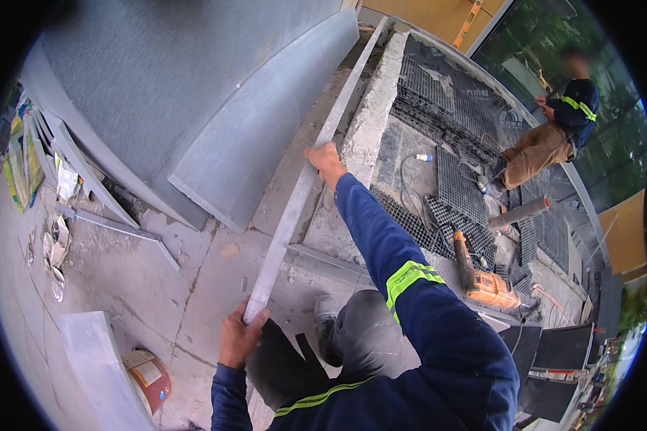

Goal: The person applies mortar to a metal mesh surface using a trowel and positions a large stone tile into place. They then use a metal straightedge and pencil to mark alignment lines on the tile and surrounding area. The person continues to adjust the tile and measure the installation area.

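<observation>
A long, pale grey metal straightedge (pixel 292 212) runs from near my knees to the far end of a low concrete curb. My left hand (pixel 241 336) is wrapped round its near end, thumb on top. Farther along, my right hand (pixel 326 164) grips the same bar around its middle, the arm stretched forward. Left of the bar lean large grey stone slabs (pixel 255 126). To its right stands the rough concrete curb (pixel 366 133), close beside the bar; whether they touch, I cannot tell.
An orange power drill (pixel 485 284) lies right of my arm, near black plastic grid mats (pixel 461 188) and a pipe (pixel 521 212). Another person (pixel 557 126) is at the right. A red-brown bucket (pixel 148 378), a loose slab (pixel 101 366) and scraps lie at left.
</observation>
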Tool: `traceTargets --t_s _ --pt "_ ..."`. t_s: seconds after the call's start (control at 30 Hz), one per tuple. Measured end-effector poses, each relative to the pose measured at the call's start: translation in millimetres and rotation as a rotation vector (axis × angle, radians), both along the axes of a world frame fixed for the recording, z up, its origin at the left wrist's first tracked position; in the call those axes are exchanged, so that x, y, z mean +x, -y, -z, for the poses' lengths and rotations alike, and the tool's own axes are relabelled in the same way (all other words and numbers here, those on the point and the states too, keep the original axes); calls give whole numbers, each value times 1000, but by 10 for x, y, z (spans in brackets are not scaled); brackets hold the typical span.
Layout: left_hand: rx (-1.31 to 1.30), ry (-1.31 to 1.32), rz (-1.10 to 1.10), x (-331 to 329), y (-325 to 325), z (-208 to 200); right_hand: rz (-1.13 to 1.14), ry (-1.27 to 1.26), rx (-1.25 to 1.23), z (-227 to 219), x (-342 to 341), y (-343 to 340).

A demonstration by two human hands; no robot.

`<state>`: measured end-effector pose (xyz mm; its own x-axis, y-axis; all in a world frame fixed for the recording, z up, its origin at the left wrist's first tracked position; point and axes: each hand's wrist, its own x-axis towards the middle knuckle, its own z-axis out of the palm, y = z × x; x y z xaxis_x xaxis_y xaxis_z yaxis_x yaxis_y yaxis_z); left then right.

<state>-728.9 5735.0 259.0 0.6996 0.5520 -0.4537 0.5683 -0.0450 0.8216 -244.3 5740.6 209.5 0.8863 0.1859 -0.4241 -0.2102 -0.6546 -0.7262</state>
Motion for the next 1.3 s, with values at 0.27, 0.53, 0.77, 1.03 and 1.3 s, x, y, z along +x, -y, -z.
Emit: traceTargets --t_s 0.27,0.53,0.77,1.03,1.3 --pt "-130 150 146 164 -218 251 -205 264 -229 387 377 -112" --pt "-267 126 217 1247 -484 462 -267 161 -154 22 -113 -129" --pt "-201 84 252 1522 -484 526 -195 29 68 226 26 -45" --pt "-358 149 324 1751 -619 607 -244 125 -199 98 104 -98" --pt "-233 193 368 1801 -505 468 -271 221 -218 126 78 81"
